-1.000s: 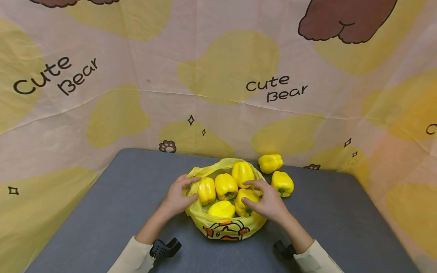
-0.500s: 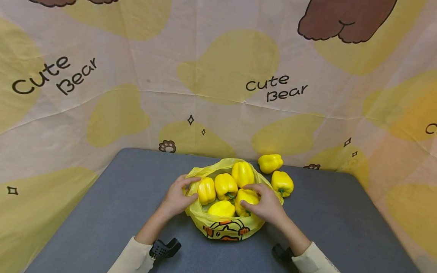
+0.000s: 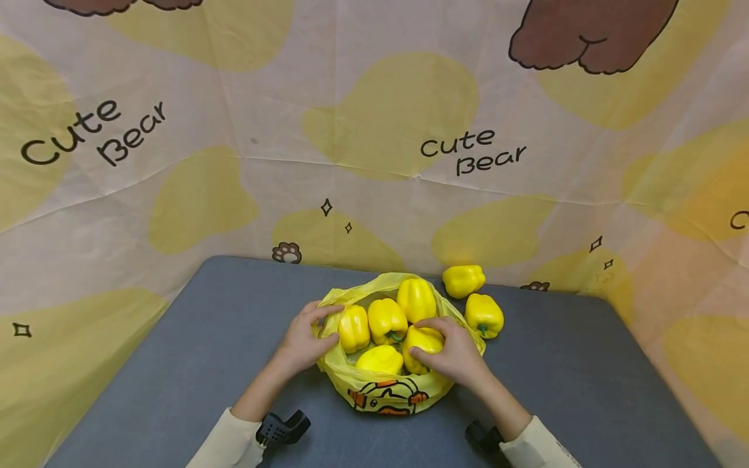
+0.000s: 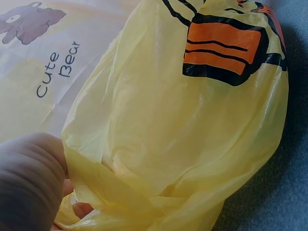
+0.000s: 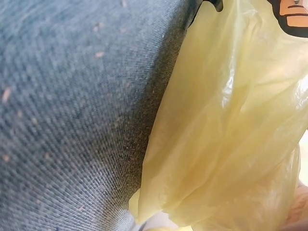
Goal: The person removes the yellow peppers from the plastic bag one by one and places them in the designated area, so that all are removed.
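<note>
A yellow plastic bag (image 3: 404, 396) stands with its mouth wide and its top edge rolled down, holding several yellow bell peppers. At its left rim my left hand (image 3: 303, 338) grips the film; the left wrist view shows the crumpled bag (image 4: 159, 125) against the hand (image 4: 36, 178). My right hand (image 3: 462, 354) reaches over the right side, thumb and index finger around the front-right bell pepper (image 3: 422, 341). Other bell peppers (image 3: 387, 320) lie beside it. In the right wrist view, the bag (image 5: 216, 130) mostly hides the right fingers.
Two more yellow bell peppers, one farther back (image 3: 464, 281) and one nearer (image 3: 484, 315), lie outside the bag at its right rear. Everything stands on a grey table (image 3: 193, 364). Behind it hangs a printed cloth backdrop (image 3: 374, 130).
My right hand has shifted slightly left and nearer, its thumb farther over the front-right bell pepper. The bag's right edge has spread outward beyond that hand. My left hand keeps its place.
</note>
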Action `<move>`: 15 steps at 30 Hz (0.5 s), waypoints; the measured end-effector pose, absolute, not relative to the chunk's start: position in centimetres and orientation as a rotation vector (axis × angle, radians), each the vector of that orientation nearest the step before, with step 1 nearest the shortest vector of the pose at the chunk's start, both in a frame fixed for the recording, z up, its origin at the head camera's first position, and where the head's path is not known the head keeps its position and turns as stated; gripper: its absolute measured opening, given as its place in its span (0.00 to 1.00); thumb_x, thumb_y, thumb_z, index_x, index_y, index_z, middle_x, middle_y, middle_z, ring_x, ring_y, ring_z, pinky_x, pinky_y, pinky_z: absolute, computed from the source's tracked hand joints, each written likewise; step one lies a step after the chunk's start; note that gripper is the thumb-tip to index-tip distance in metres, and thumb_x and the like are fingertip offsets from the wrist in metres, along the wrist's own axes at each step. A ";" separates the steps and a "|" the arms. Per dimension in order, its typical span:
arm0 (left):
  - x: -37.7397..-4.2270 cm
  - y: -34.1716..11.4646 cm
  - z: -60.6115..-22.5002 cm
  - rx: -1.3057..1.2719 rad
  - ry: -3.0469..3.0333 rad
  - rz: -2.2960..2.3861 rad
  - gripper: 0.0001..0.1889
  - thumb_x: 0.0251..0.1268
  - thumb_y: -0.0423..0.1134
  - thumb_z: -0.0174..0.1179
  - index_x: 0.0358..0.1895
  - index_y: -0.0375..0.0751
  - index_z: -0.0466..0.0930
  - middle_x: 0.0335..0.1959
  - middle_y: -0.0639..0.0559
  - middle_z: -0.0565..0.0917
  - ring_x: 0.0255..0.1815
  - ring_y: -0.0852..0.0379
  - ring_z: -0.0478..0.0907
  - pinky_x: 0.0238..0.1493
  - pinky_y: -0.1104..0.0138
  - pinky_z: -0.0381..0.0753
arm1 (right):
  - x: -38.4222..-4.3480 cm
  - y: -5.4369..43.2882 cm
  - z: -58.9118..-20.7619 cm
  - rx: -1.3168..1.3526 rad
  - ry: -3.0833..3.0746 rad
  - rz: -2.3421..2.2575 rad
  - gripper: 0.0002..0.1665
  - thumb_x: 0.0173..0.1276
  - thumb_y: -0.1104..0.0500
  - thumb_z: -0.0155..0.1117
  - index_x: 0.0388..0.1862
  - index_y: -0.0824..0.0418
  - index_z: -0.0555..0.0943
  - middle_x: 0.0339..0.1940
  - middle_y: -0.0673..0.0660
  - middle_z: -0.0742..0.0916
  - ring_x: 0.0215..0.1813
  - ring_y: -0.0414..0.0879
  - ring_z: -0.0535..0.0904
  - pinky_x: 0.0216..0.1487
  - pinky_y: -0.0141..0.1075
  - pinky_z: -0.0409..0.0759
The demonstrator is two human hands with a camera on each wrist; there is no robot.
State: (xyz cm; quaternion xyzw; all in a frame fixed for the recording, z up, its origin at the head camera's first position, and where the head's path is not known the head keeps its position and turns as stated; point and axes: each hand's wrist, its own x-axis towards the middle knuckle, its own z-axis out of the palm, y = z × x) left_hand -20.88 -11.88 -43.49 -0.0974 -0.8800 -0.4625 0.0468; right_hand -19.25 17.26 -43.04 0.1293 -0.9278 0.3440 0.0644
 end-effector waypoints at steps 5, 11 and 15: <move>-20.9 -11.8 -43.4 -0.300 -2.689 -1.405 0.24 0.51 0.32 0.65 0.56 0.46 0.82 0.60 0.40 0.74 0.52 0.45 0.72 0.46 0.58 0.73 | -19.2 17.4 -42.8 0.389 -2.789 1.072 0.21 0.50 0.49 0.75 0.45 0.50 0.85 0.46 0.52 0.85 0.50 0.48 0.80 0.50 0.45 0.76; -20.9 -11.8 -43.4 -0.296 -2.694 -1.403 0.24 0.51 0.32 0.65 0.56 0.46 0.82 0.61 0.40 0.74 0.54 0.44 0.73 0.49 0.57 0.73 | -19.2 17.5 -42.3 0.412 -2.755 1.082 0.21 0.50 0.50 0.76 0.45 0.49 0.85 0.46 0.51 0.85 0.51 0.47 0.79 0.50 0.45 0.76; -20.9 -11.8 -43.5 -0.296 -2.691 -1.413 0.25 0.51 0.32 0.64 0.57 0.46 0.81 0.62 0.40 0.73 0.59 0.43 0.72 0.54 0.53 0.74 | -19.1 17.7 -41.7 0.429 -2.715 1.110 0.21 0.50 0.52 0.76 0.45 0.50 0.85 0.47 0.51 0.85 0.51 0.47 0.79 0.49 0.45 0.76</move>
